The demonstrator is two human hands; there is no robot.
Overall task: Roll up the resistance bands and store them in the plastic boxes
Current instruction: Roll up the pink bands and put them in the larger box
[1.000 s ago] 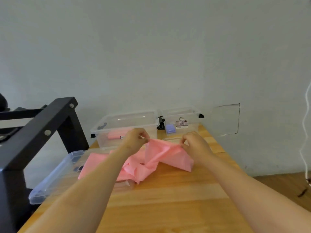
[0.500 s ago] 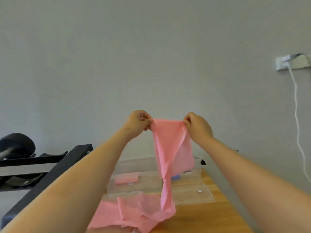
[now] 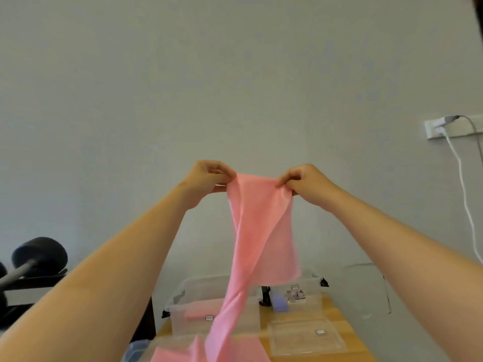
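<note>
Two hands hold one pink resistance band (image 3: pixel 261 226) up by its top edge. The left hand (image 3: pixel 209 176) pinches the left corner between curled fingers (image 3: pixel 223 175) and thumb. The right hand (image 3: pixel 305 184) pinches the right corner the same way, fingers closed tight on the material. The band hangs spread between them, then narrows and twists as it drops. Its lower end lies bunched at the bottom edge of the view, over the wooden table (image 3: pixel 339 317). Behind it two clear plastic boxes stand side by side, both open: the left box (image 3: pixel 180 320) holds one rolled pink band (image 3: pixel 198 313), the right box (image 3: pixel 315 283) one lavender item (image 3: pixel 279 300). One clear lid (image 3: pixel 305 335) lies flat in front of the right box. One dumbbell (image 3: pixel 39 254) rests on a black rack (image 3: pixel 31 280) at far left.
</note>
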